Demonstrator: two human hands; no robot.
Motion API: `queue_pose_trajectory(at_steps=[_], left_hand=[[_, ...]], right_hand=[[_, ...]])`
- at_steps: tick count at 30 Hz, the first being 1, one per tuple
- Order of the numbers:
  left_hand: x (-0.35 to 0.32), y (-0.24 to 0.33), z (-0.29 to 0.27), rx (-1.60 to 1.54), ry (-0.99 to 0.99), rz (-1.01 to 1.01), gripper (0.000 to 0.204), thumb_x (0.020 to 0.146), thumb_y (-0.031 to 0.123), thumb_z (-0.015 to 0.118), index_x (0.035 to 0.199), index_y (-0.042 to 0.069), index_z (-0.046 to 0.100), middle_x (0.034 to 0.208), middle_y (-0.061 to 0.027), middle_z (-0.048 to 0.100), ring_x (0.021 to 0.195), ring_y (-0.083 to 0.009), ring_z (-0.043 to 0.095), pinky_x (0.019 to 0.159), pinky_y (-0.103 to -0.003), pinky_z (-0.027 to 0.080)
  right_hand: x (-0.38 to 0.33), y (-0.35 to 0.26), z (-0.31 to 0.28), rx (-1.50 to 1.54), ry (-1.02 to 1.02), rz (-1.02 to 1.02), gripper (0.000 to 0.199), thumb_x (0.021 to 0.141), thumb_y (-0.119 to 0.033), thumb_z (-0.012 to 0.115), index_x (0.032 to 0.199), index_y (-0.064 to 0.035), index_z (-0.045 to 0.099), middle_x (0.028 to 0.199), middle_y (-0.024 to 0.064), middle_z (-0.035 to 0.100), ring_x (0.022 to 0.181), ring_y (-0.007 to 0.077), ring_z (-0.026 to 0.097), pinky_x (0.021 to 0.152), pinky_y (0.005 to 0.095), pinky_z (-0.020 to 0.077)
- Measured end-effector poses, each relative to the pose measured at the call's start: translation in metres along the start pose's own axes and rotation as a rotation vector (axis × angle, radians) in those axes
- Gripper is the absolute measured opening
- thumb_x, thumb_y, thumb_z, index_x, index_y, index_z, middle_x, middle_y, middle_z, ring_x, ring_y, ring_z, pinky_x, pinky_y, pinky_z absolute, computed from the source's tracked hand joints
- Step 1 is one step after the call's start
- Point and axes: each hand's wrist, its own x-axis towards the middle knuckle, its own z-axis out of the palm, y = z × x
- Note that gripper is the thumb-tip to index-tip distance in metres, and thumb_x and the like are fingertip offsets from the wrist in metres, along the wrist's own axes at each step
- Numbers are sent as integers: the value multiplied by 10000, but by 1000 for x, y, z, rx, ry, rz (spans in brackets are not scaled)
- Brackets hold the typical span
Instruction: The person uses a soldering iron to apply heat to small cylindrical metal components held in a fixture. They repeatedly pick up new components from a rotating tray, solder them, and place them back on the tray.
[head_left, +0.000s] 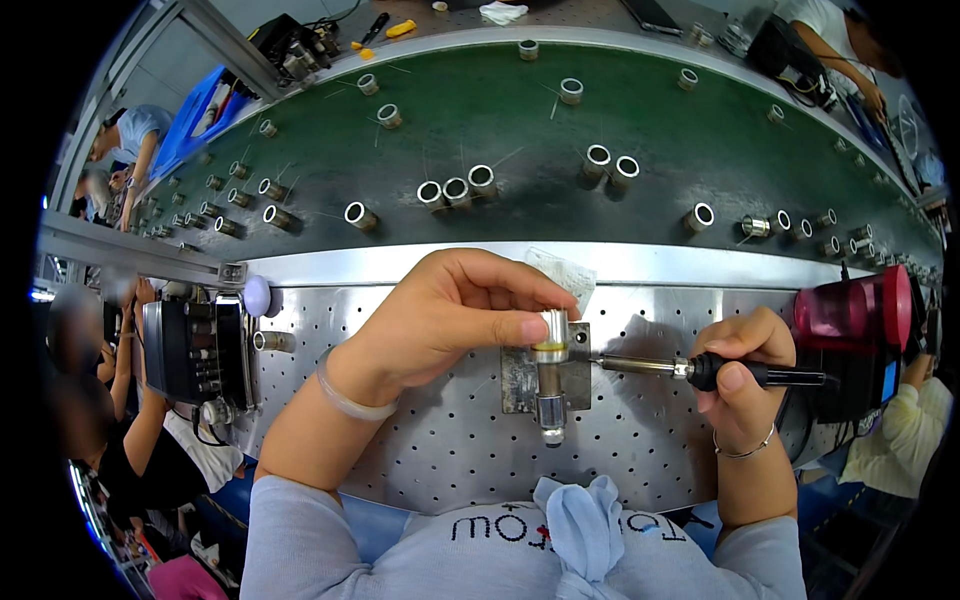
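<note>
My left hand [445, 315] pinches a small silver metal sleeve [556, 328] between thumb and fingers. The sleeve has a yellowish band near its lower end and sits at the top of a metal post [550, 385]. Behind that post lies a square metal plate [516, 388] on the perforated bench. From the right, my right hand [745, 365] grips the black handle of a soldering iron [640, 367]. Its tip points left and lies just short of the post, over the plate's right edge; I cannot tell whether it touches anything.
Across the far side runs a green conveyor belt [440, 150] carrying many metal sleeves with thin wires. A black box [180, 340] stands at the left, a loose sleeve [273, 341] beside it. At right are a red container [880, 308] and white tissue [565, 275] lies behind my left hand.
</note>
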Motion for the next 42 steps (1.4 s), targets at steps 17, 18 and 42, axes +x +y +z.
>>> queue_pose_trajectory(at_steps=[17,18,42], left_hand=[[0,-11,4,-27,-90,-143,783,633,120,731,1300,-67,369,1128,-190,529,999,-230,546,860,-348,460],[0,-11,3,10,-105,-180,757,639,108,726,1291,-68,384,1083,-180,558,951,-218,569,839,-333,472],[4,-19,5,70,-103,237,166,583,-5,774,716,36,683,915,-179,605,837,-217,588,791,-295,460]], right_hand=[[1,3,2,28,-54,14,211,715,-55,716,788,-9,523,618,85,560,463,103,529,468,207,419],[1,3,2,30,-54,20,212,714,-55,717,788,-9,524,620,85,561,464,103,529,469,208,420],[-2,8,-5,-37,-169,-8,275,637,-7,762,841,7,578,722,86,599,582,142,562,529,239,437]])
